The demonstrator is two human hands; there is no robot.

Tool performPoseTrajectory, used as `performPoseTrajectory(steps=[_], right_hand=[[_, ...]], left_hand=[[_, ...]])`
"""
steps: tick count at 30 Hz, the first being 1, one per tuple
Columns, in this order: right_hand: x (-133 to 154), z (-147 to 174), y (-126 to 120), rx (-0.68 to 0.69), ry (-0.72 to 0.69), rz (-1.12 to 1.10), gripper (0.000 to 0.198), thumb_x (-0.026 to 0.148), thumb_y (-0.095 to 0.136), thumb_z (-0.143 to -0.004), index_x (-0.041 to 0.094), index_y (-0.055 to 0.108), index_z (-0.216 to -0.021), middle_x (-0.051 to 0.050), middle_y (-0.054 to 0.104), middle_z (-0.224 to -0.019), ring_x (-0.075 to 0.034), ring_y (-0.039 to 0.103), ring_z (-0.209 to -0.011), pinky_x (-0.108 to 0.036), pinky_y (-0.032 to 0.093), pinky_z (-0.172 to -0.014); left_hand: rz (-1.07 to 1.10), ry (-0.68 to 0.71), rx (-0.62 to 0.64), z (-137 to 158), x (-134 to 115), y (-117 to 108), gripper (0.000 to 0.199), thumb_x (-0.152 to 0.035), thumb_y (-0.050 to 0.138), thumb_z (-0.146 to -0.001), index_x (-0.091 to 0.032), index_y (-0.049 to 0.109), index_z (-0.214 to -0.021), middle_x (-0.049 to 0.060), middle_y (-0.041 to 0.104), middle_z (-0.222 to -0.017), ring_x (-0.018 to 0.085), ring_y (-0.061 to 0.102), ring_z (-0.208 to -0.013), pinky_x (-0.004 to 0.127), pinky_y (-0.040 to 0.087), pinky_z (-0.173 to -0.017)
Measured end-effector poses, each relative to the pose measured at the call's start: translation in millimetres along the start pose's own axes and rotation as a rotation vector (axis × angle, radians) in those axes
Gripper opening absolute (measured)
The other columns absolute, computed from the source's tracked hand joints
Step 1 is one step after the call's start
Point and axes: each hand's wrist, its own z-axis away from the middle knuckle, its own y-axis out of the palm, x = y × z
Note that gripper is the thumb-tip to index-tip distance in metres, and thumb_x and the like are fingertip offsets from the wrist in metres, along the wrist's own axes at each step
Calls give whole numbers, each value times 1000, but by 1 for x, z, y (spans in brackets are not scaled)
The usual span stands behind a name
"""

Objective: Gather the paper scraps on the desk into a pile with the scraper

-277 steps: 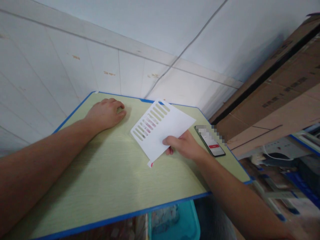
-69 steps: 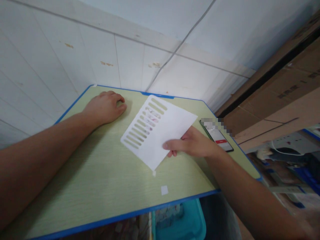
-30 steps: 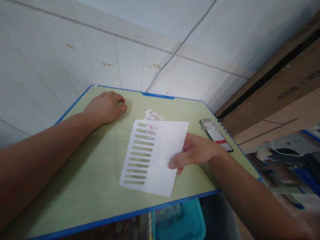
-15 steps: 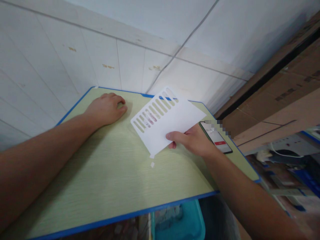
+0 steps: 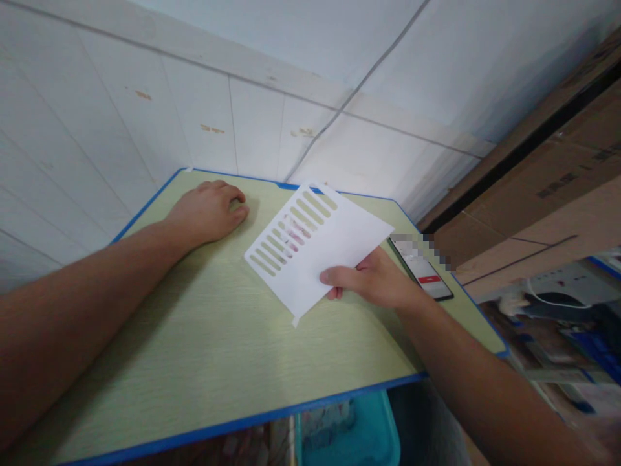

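Note:
My right hand (image 5: 369, 275) grips a white sheet (image 5: 325, 255) by its near right edge, thumb on top and fingers underneath. A row of long rounded slots runs along the sheet's far left side. Through several slots the green tabletop shows, and some pinkish-purple marks (image 5: 295, 233) are visible through the middle ones. My left hand (image 5: 208, 210) rests on the table (image 5: 194, 362) at the far left, fingers loosely curled and thumb apart from the index finger. Nothing shows in it. The sheet hangs over the table at a slant; its near corner points toward me.
A phone (image 5: 427, 272) with a lit screen lies right of my right hand. Below the blue-edged table stands a turquoise bin (image 5: 378, 427). A grey cable (image 5: 339, 110) runs down the white wall behind. Cardboard boxes (image 5: 548, 188) stand at the right.
The sheet has shifted down and left and turned slightly in my right hand. Its near corner now covers the spot where a small white scrap lay. My left hand stays in place.

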Motion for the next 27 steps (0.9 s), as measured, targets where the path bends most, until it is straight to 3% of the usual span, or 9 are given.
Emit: performPoseTrajectory(steps=[6,11,27], right_hand=[[4,1,1,42,4,-32,26,33,101,-88,20,79,-89,-2,80,-76,-17,73,-63,-28,67,-60],[6,2,0,155,67,-73,24,26,99,-82,19,79,-93,0,81,-82,-15,73,-64,-25,67,-58],[1,5,-6,325,82,-74,28,29,100,-90,17,79,-104,-2,83,-88,-16,77,-68,-24,68,-60]], left_hand=[[-6,-2,-9,1,-2,-2,64,-44,47,-113,-8,82,-152,29,75,-164,48,68,-159,63,52,-139],[-8,-3,-15,2,-1,0,61,-43,49,-114,-8,83,-150,28,76,-163,46,68,-159,60,51,-140],[5,-16,12,4,-6,-6,62,-44,48,-115,-8,81,-153,29,74,-166,46,66,-161,60,50,-142]])
